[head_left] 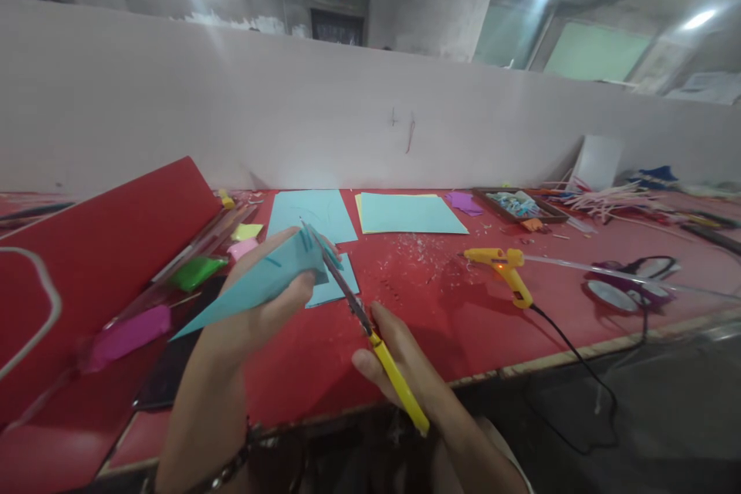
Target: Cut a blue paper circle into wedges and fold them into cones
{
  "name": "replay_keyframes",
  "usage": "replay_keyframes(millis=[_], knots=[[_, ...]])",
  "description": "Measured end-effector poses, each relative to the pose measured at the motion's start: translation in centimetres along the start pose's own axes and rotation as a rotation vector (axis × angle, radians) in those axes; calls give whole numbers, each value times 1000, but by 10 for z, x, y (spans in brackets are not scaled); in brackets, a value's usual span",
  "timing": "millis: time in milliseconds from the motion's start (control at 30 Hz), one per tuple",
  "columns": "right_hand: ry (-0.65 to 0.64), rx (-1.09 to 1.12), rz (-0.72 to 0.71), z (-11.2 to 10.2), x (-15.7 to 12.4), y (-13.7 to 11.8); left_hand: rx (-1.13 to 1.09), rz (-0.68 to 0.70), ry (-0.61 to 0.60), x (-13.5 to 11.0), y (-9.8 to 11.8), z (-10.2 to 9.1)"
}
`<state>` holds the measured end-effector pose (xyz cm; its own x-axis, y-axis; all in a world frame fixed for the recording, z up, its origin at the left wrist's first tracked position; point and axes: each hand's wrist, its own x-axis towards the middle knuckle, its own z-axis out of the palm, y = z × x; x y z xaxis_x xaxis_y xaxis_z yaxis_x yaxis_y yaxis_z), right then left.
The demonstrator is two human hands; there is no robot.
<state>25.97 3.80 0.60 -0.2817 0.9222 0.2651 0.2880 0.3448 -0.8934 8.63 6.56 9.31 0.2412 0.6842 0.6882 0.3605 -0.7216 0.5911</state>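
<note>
My left hand [263, 301] pinches a folded light-blue paper [255, 282] above the red table [463, 324]; the paper tapers to a point at lower left. My right hand [405, 370] grips yellow-handled scissors [370, 336], whose blades reach up to the paper's right end near my left fingers. Under the paper lies another light-blue piece [339, 285]. Two larger light-blue sheets [316, 214] [411, 214] lie flat farther back.
A yellow glue gun [503, 266] with a black cord lies right of centre. A red board [98, 247] leans at left, with pink, green and yellow scraps beside it. A tray [518, 204], sticks and clutter fill the far right. A white partition wall stands behind.
</note>
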Motion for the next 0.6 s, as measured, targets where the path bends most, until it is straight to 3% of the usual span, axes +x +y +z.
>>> replay_keyframes(millis=[133,400,600], knots=[[5,54,-31,0,1,2,-95,35,1,2,2,4],[-17,114,20,-3,-1,-9,-200,-133,73,-4,-19,20],[-43,131,92,-5,1,-11,-150,-60,65,-2,-21,20]])
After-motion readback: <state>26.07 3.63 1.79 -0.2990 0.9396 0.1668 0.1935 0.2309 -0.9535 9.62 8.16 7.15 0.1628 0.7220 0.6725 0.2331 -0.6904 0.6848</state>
